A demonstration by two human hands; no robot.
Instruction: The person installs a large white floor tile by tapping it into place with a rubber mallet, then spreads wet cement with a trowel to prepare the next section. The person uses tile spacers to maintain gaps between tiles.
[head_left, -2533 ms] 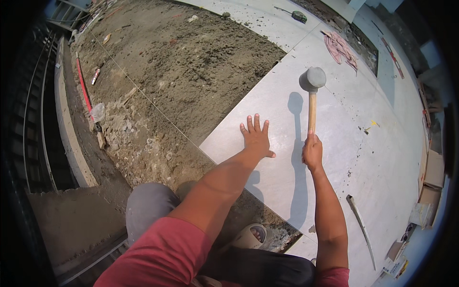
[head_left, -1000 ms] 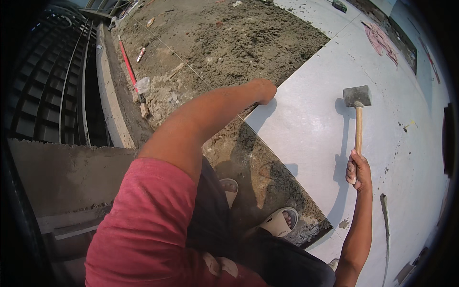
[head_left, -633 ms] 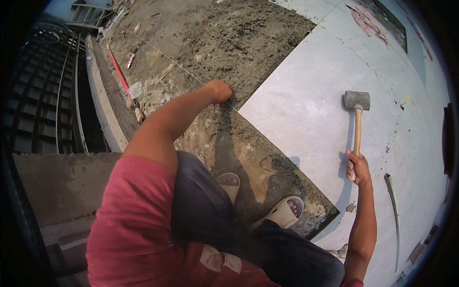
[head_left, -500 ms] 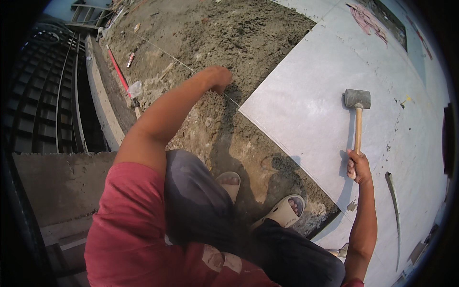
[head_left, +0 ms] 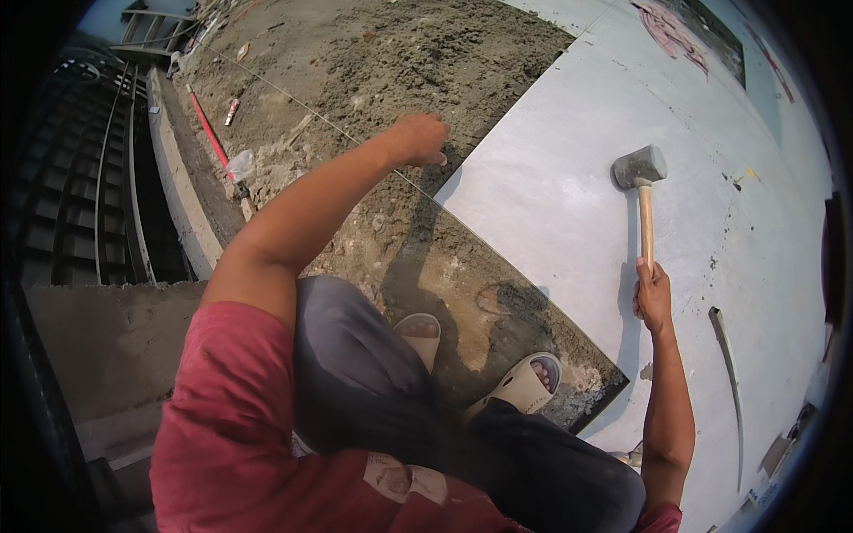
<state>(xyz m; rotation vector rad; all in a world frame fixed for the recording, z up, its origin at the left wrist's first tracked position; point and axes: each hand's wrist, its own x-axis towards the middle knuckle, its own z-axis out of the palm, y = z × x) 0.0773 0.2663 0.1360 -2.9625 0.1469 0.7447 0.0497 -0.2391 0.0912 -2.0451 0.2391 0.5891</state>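
My right hand [head_left: 653, 295] is closed round the wooden handle of a rubber mallet [head_left: 646, 218]. The mallet's dark grey head is raised over a large pale tile [head_left: 542, 195] and casts a shadow on it. Over the rough grey mortar [head_left: 498, 71], beside the tile's near left corner, hovers my left hand [head_left: 419, 140]. Its thumb and a finger show apart at the far side, with nothing seen between them; the other fingers are mostly hidden behind the back of the hand. A thin taut string [head_left: 306, 108] runs across the mortar to the tile's corner, passing beneath my left forearm.
On the left, a concrete ledge [head_left: 182, 182] borders a dark metal grid [head_left: 67, 195]. A red-handled tool [head_left: 209, 129] lies beside a crumpled clear plastic piece [head_left: 240, 165]. A pink cloth [head_left: 668, 34] and a narrow strip [head_left: 727, 351] lie on the paving at right.
My left hand has moved slightly right and away from the string, its fingers spreading. The mallet has shifted left and its head has tilted.
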